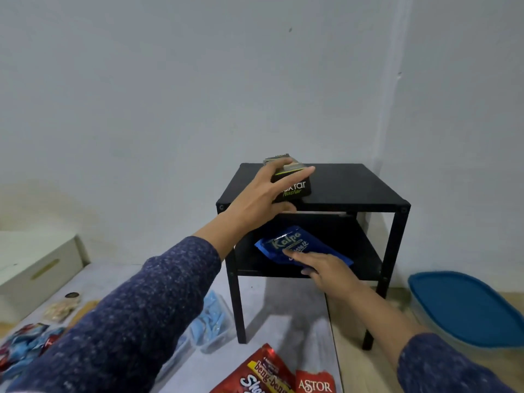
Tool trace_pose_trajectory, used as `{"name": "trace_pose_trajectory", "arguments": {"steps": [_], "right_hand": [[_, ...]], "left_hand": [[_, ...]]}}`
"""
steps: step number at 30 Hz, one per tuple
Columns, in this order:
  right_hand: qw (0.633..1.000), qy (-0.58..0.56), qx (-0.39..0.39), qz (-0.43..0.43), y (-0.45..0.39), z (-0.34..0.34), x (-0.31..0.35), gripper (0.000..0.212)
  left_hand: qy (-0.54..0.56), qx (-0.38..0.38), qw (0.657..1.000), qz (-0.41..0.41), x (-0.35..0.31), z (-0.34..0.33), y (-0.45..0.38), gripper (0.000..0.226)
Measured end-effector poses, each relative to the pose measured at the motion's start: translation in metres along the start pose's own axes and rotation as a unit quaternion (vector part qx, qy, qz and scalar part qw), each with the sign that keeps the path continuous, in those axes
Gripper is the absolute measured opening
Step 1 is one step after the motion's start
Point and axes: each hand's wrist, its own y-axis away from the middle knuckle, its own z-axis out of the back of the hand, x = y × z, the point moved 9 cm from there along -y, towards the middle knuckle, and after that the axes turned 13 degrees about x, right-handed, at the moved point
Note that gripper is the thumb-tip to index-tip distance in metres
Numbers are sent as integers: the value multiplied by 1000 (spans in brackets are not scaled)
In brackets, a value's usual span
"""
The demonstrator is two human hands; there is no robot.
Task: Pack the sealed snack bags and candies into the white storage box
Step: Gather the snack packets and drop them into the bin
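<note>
Before a pale blue-grey wall [170,80] stands one black two-tier side table [354,191]; the white storage box [34,262] sits well apart at far left. On the top tier, the left hand [261,191] clasps one black Nextar box [295,185], fingers over it, thumb beneath. On the lower shelf, the right hand [326,268] lies flat, uncurled, on one blue Kalpa bag [292,245].

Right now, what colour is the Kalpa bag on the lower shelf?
Blue, with light lettering; the head view shows the Kalpa bag best.
</note>
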Motion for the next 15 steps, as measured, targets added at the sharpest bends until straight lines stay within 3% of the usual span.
{"name": "trace_pose_trajectory", "arguments": {"steps": [8, 15], "right_hand": [[999, 17, -10, 44, 24, 25, 79, 48], [999, -6, 31, 25, 36, -1, 192, 25]], "left_hand": [[-19, -105, 994, 6, -11, 75, 59, 45], [10, -101, 993, 64, -1, 137, 177, 48]]}}
